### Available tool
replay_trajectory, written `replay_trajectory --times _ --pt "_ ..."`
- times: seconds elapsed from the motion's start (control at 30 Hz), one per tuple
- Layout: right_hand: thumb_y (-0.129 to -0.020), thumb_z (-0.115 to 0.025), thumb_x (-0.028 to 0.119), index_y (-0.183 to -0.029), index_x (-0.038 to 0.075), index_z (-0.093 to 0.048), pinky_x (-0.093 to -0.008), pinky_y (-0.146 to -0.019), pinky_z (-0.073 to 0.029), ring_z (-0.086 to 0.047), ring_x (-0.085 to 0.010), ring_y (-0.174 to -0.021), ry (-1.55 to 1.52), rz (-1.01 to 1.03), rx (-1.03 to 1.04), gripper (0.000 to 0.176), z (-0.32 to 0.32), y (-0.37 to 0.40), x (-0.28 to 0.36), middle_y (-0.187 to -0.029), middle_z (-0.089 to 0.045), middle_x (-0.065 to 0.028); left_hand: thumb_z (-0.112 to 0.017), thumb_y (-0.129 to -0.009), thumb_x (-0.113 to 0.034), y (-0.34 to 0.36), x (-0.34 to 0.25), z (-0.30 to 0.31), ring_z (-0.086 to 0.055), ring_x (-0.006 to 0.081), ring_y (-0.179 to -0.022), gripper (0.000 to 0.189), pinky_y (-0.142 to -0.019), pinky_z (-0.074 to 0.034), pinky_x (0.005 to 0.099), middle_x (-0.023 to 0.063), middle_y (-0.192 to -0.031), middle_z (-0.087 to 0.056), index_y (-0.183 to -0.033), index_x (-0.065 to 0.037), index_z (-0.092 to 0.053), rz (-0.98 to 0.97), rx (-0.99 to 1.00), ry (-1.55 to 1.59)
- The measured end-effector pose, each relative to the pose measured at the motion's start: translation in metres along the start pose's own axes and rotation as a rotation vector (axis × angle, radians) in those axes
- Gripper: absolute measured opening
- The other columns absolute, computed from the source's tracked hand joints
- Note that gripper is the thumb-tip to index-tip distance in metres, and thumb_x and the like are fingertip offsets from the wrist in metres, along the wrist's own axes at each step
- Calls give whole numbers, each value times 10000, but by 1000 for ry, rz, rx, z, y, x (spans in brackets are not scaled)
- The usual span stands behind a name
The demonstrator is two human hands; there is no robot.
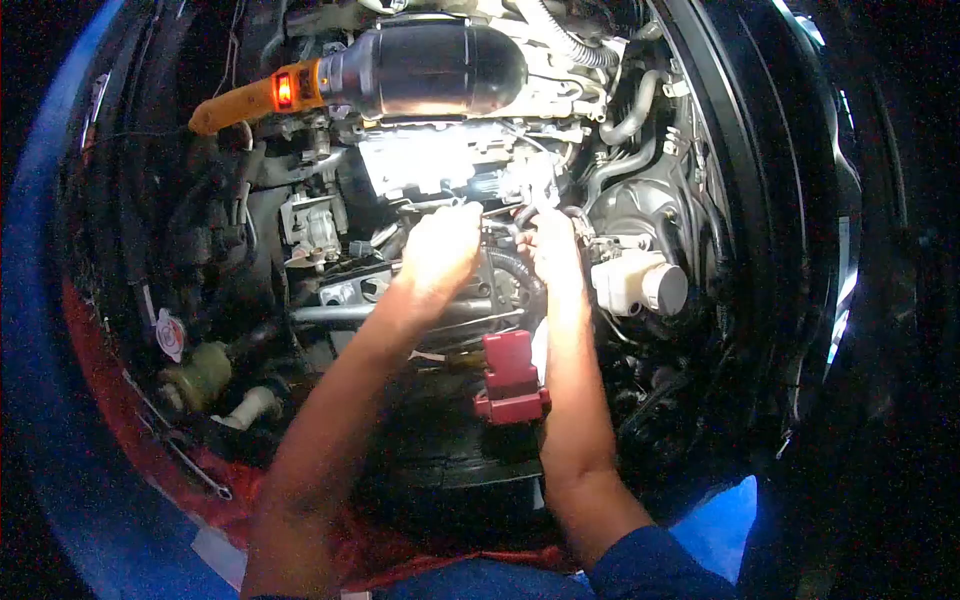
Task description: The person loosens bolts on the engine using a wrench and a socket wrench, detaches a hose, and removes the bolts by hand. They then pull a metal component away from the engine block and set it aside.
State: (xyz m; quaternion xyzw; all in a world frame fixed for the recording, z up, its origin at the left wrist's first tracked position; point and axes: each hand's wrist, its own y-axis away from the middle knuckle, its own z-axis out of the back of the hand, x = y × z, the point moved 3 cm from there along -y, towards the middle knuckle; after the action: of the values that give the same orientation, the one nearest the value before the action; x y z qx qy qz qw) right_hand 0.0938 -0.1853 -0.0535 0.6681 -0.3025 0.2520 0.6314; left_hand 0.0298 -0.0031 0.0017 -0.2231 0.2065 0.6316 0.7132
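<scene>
Both hands reach into an engine bay, under strong light. My left hand [447, 243] is closed beside a bright metal part [415, 165], its fingers wrapped round something too small and washed out to name. Just to the right, my right hand [550, 243] has its fingers bent together near a dark hose and connectors; whatever they hold, if anything, is hidden by glare. A dark corrugated hose [512, 264] runs between the two hands.
An orange work lamp [250, 103] lies across the back. A white reservoir with grey cap [665, 289] stands right of my right hand. Between the forearms is a red plastic cover [511, 372]. At the left lie a wrench [205, 474] and a radiator cap [170, 337].
</scene>
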Motion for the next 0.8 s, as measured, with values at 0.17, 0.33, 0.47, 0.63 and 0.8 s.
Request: replay_trajectory --times 0.17,0.33,0.47,0.63,0.8 --pt "-901 -590 312 -1055 20 -523 -243 -445 -481 -572 -147 -522 -150 60 -21 337 17 12 12 -756 -494 -34 -564 -799 -67 -4 -26 -22 -633 315 -761 180 -672 -520 394 187 -807 -613 -969 -9 -552 44 -77 20" --pt "-913 -571 253 -1019 46 -550 -246 -491 -503 -593 -141 -579 -137 128 112 233 11 -1 5 -781 -501 -27 -564 -809 -96 -1 -9 -24 -648 328 -717 188 -635 -532 407 188 -806 -622 -977 -12 -559 178 100 -118" --pt "-912 -574 241 -1012 40 -550 -247 -512 -510 -608 -146 -620 -115 99 13 226 6 3 2 -812 -528 -34 -562 -807 -104 11 -2 -40 -646 339 -708 181 -621 -534 415 194 -803 -608 -961 -8 -561 194 92 -68" --pt "-904 -592 231 -1006 14 -547 -253 -501 -513 -618 -165 -604 -184 118 17 244 2 4 -2 -803 -568 -46 -535 -821 -88 18 2 -35 -629 363 -691 131 -597 -523 432 201 -795 -581 -924 -11 -565 150 -114 36" --pt "-915 -584 213 -920 -73 -569 -296 -411 -497 -612 -196 -456 432 417 -212 287 -18 26 17 -619 -629 -127 -563 -879 -239 15 16 -31 -625 370 -893 267 -818 -485 419 203 -922 -659 -981 -11 -657 326 -38 330"
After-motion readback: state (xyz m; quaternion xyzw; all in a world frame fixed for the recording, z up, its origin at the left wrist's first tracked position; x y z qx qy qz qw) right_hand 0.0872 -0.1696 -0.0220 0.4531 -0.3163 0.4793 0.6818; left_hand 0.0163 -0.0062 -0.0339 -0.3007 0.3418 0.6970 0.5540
